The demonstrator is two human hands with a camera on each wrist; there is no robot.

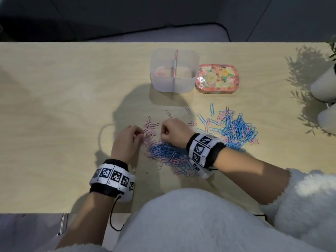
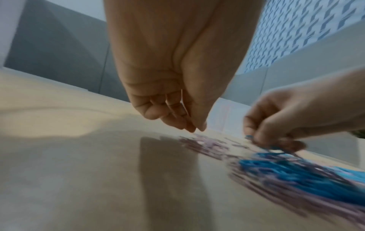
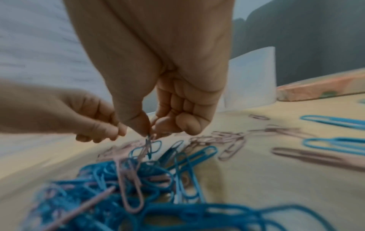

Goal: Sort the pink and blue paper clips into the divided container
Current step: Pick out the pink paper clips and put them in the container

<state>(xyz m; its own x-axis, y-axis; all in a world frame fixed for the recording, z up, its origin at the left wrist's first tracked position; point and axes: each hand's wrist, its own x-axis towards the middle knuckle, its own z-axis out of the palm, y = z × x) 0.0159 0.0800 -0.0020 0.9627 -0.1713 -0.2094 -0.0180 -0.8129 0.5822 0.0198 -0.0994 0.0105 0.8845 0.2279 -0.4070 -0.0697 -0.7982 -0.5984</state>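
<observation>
A clear divided container stands at the back of the table, with pink clips in its left half. My right hand pinches a blue paper clip between thumb and forefinger and lifts it from a tangled blue-and-pink heap, with a pink clip hanging from it. My left hand hovers over a patch of pink clips, fingers curled and tips together. A thin pale wire, apparently a pink clip, shows inside that hand. A mostly blue pile lies to the right.
A floral tin sits right of the container, touching it. White pots with a plant stand at the table's right edge. Single loose clips lie between the hands and the container. The table's near edge runs beneath my forearms.
</observation>
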